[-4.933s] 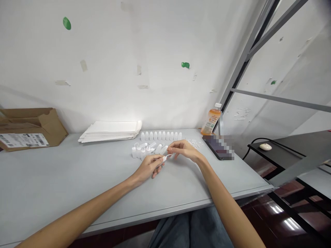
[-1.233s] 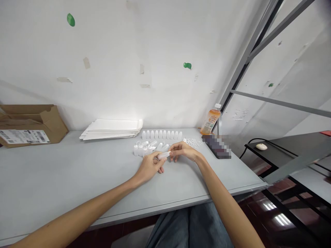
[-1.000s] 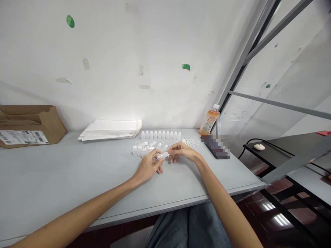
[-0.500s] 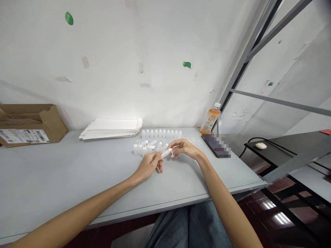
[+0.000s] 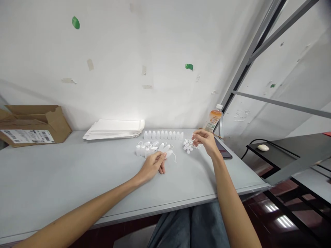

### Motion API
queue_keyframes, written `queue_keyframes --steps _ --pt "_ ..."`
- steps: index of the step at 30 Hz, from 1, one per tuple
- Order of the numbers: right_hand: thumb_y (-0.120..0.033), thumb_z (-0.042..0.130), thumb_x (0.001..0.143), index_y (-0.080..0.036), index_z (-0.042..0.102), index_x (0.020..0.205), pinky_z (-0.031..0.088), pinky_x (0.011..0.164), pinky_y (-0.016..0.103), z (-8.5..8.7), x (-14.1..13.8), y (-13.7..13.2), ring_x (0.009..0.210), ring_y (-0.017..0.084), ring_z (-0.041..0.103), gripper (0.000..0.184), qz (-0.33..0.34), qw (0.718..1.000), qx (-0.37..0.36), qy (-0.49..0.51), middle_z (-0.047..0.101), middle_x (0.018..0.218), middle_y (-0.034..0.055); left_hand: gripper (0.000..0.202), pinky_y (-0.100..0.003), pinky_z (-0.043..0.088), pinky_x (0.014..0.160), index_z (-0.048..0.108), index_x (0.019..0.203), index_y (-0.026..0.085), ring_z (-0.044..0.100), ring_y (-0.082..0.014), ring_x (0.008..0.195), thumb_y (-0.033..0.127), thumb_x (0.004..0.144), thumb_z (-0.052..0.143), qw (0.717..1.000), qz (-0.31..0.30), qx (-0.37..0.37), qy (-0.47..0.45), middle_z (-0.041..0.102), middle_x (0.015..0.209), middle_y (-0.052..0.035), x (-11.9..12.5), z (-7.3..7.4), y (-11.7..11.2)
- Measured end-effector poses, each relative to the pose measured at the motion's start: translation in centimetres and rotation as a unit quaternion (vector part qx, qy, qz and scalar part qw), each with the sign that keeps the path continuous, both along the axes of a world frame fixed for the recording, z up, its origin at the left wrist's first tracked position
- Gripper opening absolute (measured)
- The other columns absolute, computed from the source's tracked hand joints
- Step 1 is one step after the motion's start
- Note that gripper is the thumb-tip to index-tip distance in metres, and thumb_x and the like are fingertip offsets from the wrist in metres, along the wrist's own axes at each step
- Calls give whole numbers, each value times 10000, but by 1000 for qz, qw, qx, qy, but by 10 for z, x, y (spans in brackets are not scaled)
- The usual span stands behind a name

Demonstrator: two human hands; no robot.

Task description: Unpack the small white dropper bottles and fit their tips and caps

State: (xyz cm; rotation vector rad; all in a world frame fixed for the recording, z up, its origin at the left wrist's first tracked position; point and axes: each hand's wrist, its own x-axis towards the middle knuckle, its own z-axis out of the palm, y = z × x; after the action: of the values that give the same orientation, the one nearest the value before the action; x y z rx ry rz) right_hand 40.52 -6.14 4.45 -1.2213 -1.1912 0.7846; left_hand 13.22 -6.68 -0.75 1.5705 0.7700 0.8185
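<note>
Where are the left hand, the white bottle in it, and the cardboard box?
Left hand (image 5: 152, 166): head view, back of the hand.
White bottle (image 5: 169, 154): head view, body showing past the fingers.
Cardboard box (image 5: 61, 124): head view, side flap.

A scuffed white wall (image 5: 103, 58) fills twelve o'clock, grey metal struts (image 5: 258, 44) slant at two, a black side table (image 5: 284, 148) stands at three, and glossy dark-red flooring (image 5: 281, 220) shows at four.
</note>
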Motion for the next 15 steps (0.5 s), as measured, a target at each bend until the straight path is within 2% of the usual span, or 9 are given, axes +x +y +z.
queue_keyframes --steps 5,11,15 --pt "-291 746 584 -152 622 716 458 424 241 -3 13 -4 473 118 539 229 -25 993 -66 -94 590 567 -7 447 -241 502 528 491 735 173 617 -120 527 584 911 486 1000 -5 1 0 518 621 36 -1 1 -1" --pt "-262 701 637 -153 624 750 461 447 237 -1 18 -15 453 111 522 174 34 970 -143 -195 566 517 -22 438 -248 510 545 498 742 174 625 -123 547 572 923 474 1000 -11 4 1 529 634 30 -1 0 0" --pt "-244 734 601 -147 635 744 463 437 230 -2 21 -17 491 117 542 199 80 951 -201 -223 581 562 -15 441 -246 506 539 497 737 172 623 -122 547 574 919 480 1000 -15 1 1 529 641 29 -1 1 0"
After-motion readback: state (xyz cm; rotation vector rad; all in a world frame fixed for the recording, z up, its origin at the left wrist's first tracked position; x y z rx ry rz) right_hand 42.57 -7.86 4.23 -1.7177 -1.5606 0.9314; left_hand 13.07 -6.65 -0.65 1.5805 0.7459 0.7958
